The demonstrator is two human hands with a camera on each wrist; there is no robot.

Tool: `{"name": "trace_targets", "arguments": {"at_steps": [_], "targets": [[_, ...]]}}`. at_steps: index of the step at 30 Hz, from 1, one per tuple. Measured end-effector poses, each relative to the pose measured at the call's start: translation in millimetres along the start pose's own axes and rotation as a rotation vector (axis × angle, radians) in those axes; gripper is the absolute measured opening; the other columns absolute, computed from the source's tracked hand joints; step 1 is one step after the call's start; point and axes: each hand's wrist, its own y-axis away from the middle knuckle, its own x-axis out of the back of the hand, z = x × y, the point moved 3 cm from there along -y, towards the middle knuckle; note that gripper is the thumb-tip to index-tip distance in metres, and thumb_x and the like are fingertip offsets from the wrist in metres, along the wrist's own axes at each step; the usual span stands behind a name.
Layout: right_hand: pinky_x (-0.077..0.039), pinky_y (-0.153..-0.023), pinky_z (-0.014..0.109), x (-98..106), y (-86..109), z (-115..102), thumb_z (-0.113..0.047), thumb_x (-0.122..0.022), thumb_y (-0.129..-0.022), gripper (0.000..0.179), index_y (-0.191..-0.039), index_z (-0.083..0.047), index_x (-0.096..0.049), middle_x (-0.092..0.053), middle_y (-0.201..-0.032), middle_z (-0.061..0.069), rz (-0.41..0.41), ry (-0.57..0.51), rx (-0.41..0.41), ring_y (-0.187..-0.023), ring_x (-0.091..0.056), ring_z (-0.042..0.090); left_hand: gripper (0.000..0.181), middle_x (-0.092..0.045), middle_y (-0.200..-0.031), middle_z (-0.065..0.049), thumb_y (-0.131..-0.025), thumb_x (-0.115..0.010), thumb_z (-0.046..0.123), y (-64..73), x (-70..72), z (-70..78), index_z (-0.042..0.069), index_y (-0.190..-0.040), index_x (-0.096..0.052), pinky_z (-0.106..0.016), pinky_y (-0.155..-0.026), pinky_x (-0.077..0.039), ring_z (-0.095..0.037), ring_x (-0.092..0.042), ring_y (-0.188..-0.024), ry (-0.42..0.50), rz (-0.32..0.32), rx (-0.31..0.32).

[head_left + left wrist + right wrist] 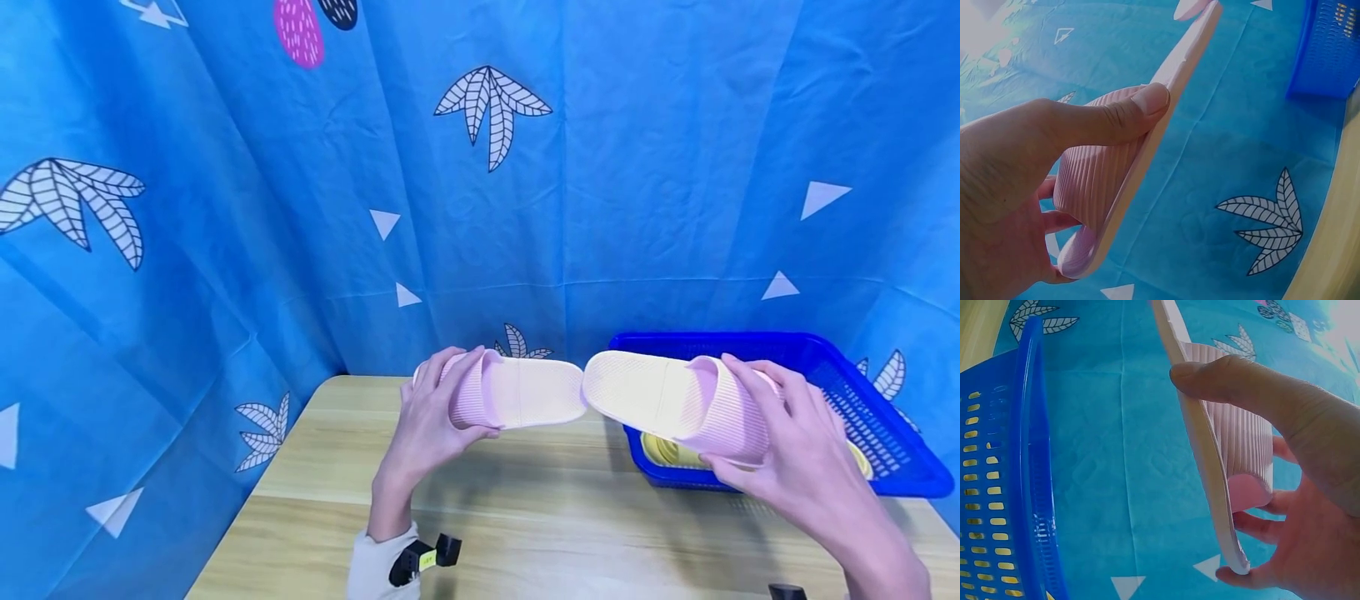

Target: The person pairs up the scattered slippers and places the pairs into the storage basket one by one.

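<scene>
Two pale pink slide slippers with ribbed straps are held up above the table, heel ends meeting or nearly so in the head view. My left hand [435, 417] grips the left slipper [536, 392] around its strap end. In the left wrist view the thumb lies along the edge of that slipper's sole [1141, 162], with other fingers behind the strap. The right slipper [633, 390] is in my right hand [798, 442], also gripped at the strap end. Seen from the right wrist, the thumb presses the sole edge [1200, 444] and fingertips wrap the toe side.
A blue plastic basket [892, 492] stands at the table's right, behind and below the right slipper. Yellow items [667, 450] lie inside it, partly hidden. The wooden table [540, 517] runs up to a blue patterned curtain [637, 208] at the back and left.
</scene>
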Motion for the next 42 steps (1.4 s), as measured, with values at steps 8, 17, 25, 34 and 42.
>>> {"name": "trace_targets", "arguments": {"at_steps": [8,17,25,34,42], "targets": [[-0.036,-0.078,0.071,-4,1.5,-2,-0.021,-0.103,-0.041,0.130,-0.156,-0.017,-0.043,-0.050,-0.137,0.024,-0.037,-0.003,0.008,-0.117,-0.045,0.048,0.106,-0.047,-0.148,-0.002,-0.063,-0.099,0.043,-1.3,-6.1,3.9,0.038,-0.154,-0.044,-0.050,-0.092,-0.036,-0.027,-0.041,-0.135,-0.010,-0.033,-0.007],[-0.038,-0.082,0.070,-7,0.4,-4,-0.030,-0.100,-0.043,0.122,-0.150,-0.007,-0.046,-0.053,-0.137,0.023,-0.037,-0.021,0.059,-0.118,-0.048,0.045,0.105,-0.048,-0.147,-0.002,-0.063,-0.099,0.043,-1.8,-8.0,8.6,0.037,-0.153,-0.045,-0.049,-0.090,-0.037,-0.028,-0.042,-0.134,-0.008,-0.026,-0.027],[-0.038,-0.080,0.069,-9,0.1,-5,-0.048,-0.094,-0.053,0.114,-0.150,-0.010,-0.048,-0.052,-0.138,0.023,-0.033,-0.024,0.076,-0.121,-0.047,0.044,0.107,-0.048,-0.147,-0.002,-0.061,-0.100,0.041,-2.3,-9.0,11.3,0.037,-0.153,-0.046,-0.048,-0.089,-0.036,-0.028,-0.042,-0.134,-0.004,-0.023,-0.045],[-0.038,-0.084,0.073,-9,-1.2,-10,-0.032,-0.100,-0.046,0.121,-0.154,-0.015,-0.046,-0.051,-0.137,0.022,-0.047,-0.016,0.064,-0.120,-0.048,0.044,0.107,-0.049,-0.148,-0.004,-0.061,-0.100,0.041,-1.9,-9.8,13.4,0.034,-0.153,-0.046,-0.050,-0.089,-0.037,-0.031,-0.042,-0.135,-0.015,-0.015,-0.066],[-0.037,-0.088,0.075,-10,-1.9,-13,-0.034,-0.097,-0.050,0.119,-0.155,-0.015,-0.045,-0.052,-0.138,0.020,-0.055,-0.033,0.074,-0.121,-0.048,0.043,0.107,-0.048,-0.148,-0.003,-0.062,-0.099,0.044,-2.3,-10.2,16.0,0.035,-0.154,-0.045,-0.050,-0.091,-0.038,-0.030,-0.041,-0.136,-0.020,-0.027,-0.062]]}}
